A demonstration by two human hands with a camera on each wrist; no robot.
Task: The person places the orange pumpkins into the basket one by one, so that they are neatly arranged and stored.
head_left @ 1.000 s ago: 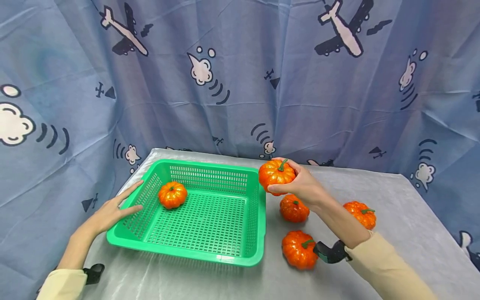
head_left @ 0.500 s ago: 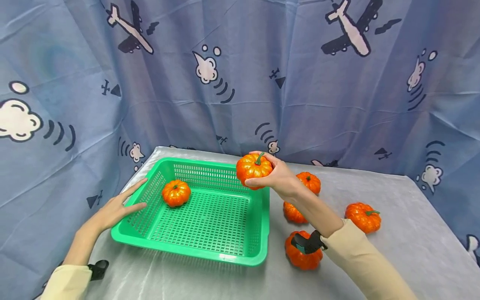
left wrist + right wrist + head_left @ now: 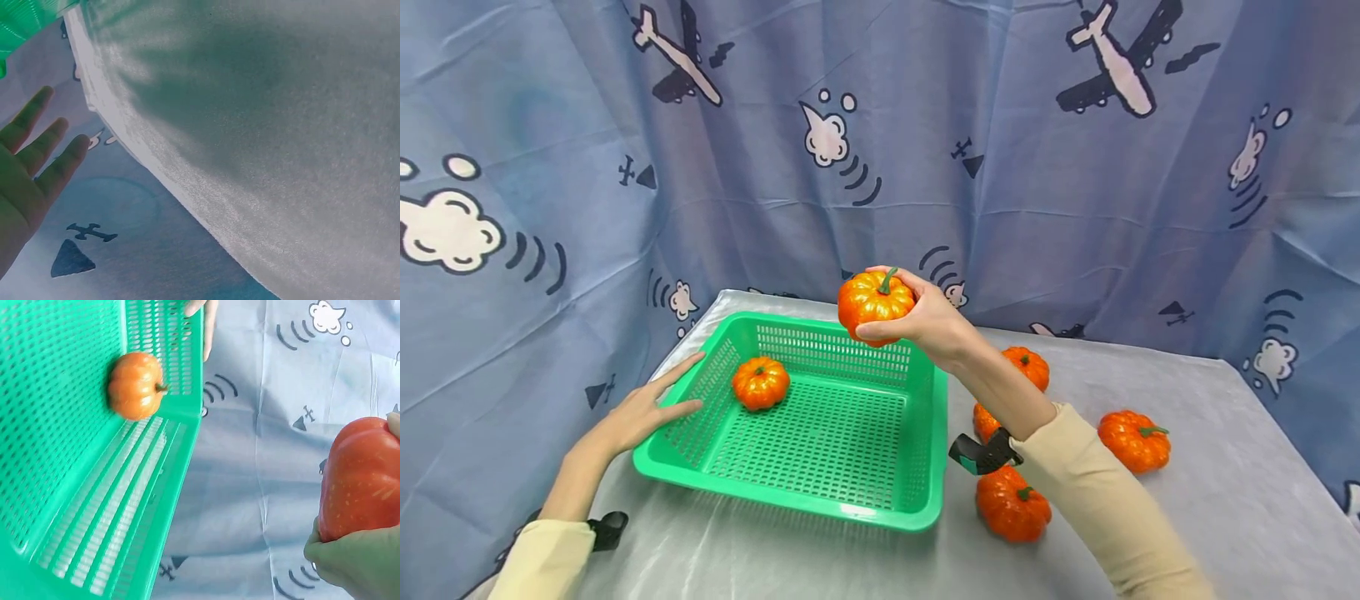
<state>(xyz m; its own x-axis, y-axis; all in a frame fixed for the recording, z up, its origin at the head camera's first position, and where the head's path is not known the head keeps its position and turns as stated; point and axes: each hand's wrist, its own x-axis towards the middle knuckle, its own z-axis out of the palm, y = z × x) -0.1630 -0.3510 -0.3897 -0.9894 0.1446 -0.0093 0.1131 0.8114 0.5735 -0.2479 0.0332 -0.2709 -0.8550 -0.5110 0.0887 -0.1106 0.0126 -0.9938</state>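
Observation:
My right hand grips a small orange pumpkin with a green stem, held up over the back rim of the green basket. In the right wrist view the same pumpkin sits between thumb and fingers. Another orange pumpkin rests in the basket's left back corner. At the basket's left rim my left hand lies with fingers spread and fairly straight; the left wrist view shows three extended fingers of that hand holding nothing.
Right of the basket, several more pumpkins lie on the grey tabletop: one at the back, one partly behind the right wrist, one in front, one farther right. A blue curtain hangs behind.
My right hand has carried its pumpkin left and upward, from beside the basket's right rim to above its back side. The left hand keeps its place at the left rim.

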